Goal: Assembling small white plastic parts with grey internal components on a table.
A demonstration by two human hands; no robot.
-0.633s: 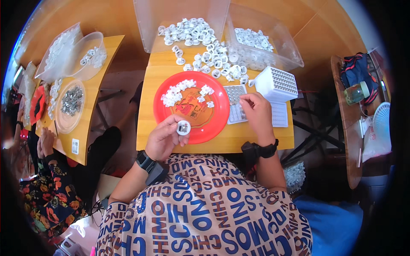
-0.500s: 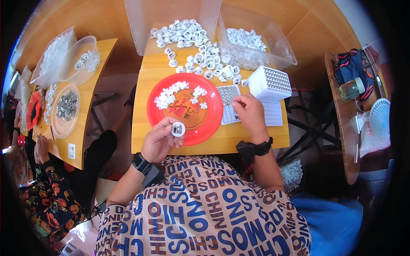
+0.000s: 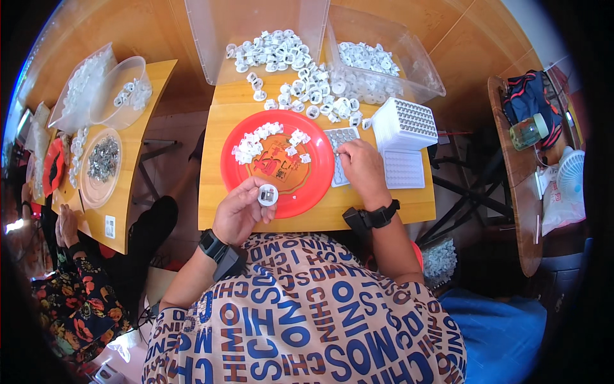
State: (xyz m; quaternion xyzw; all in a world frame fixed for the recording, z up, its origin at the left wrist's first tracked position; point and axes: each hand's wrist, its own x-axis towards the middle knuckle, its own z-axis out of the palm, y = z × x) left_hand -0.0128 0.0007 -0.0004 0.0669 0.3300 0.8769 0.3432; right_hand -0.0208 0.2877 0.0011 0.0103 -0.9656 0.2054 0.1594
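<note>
My left hand (image 3: 241, 206) holds a round white plastic part (image 3: 267, 195) with a dark and metallic insert, its face turned up, above the near rim of a red plate (image 3: 233, 176). On that plate lie two groups of small white plastic pieces (image 3: 248, 151). My right hand (image 3: 362, 168) reaches over a grey tray with rows of round pockets (image 3: 343, 134), just right of the plate. Its fingertips are pinched together at the tray; whatever they hold, if anything, is too small or hidden to make out.
A stack of white pocketed trays (image 3: 401, 127) stands right of my hand, beside a single tray (image 3: 404, 169). Round white parts (image 3: 314, 96) pile up at the back, beside a clear bin (image 3: 422, 80). A co-worker's hands (image 3: 66, 225) rest at the left table (image 3: 137, 137).
My right hand has moved left and slightly down, from above the tray's right side onto the tray near the plate. My left hand keeps its round part in nearly the same place.
</note>
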